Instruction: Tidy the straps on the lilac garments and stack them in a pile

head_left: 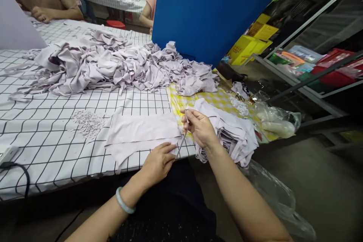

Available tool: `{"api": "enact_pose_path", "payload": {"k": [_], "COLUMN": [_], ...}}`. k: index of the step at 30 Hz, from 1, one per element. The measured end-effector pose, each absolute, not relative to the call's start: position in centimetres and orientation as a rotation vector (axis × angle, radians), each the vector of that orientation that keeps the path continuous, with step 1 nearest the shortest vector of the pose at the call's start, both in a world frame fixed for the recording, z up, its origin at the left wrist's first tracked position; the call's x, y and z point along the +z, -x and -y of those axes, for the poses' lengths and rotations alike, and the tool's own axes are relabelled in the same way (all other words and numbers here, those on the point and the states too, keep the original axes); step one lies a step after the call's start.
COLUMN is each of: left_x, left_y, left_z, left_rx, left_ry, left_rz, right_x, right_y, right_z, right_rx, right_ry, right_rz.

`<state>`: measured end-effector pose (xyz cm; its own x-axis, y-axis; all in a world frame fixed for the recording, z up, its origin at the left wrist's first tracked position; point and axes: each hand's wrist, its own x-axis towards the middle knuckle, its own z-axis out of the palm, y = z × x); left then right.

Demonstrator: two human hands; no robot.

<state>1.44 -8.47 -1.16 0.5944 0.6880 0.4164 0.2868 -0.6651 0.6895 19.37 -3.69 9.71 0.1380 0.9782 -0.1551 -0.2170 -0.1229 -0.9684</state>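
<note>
A pale lavender fabric piece [141,128] lies flat on the checked tablecloth at the front edge. My left hand [159,163], with a pale bangle [124,201] on its wrist, is at the piece's lower right corner, its thumb and fingers closed on the lower end of a narrow fabric strip [181,144]. Higher up and to the right, my right hand [200,127] pinches the upper end of that strip, which runs slanted between both hands. Beside my right wrist sits a stack of folded lavender pieces [229,124].
A large heap of lavender fabric [113,64] spreads behind, before a blue panel [207,11]. Small pale bits [88,124] are piled at left, near a cable [27,174]. Plastic bags [279,123] and a metal rack [306,94] stand right. Another person's hand [42,14] rests across the table.
</note>
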Motion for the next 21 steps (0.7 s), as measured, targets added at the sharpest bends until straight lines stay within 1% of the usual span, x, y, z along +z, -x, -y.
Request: {"api": "enact_pose_path", "payload": {"k": [3, 7, 11, 15, 18, 21], "left_x": [0.3, 4.1, 5.9, 5.4, 4.8, 4.1], "left_y": [-0.9, 0.2, 0.5, 0.6, 0.9, 1.1], "left_z": [7.6, 6.0, 5.5, 6.9, 8.2, 7.9], "left_rx": [0.983, 0.896, 0.796, 0.721, 0.672, 0.711], "left_ry": [-1.866, -1.158, -0.877, -0.966, -1.289, -1.699], "left_rz": [-0.840, -0.901, -0.820, -0.851, -0.907, -0.941], "right_x": [9.5, 8.8, 8.5, 8.1, 7.6, 6.9], "right_y": [-18.2, -16.7, -15.7, -15.5, -15.5, -15.6], "right_z": [4.8, 7.5, 9.6, 11.8, 13.5, 13.7], "right_rx": [1.329, 1.304, 1.179, 1.112, 1.177, 1.295], "right_ry": [1.289, 1.423, 1.533, 1.674, 1.702, 1.676], "right_rz": [0.959, 1.165, 1.369, 1.499, 1.565, 1.433]}}
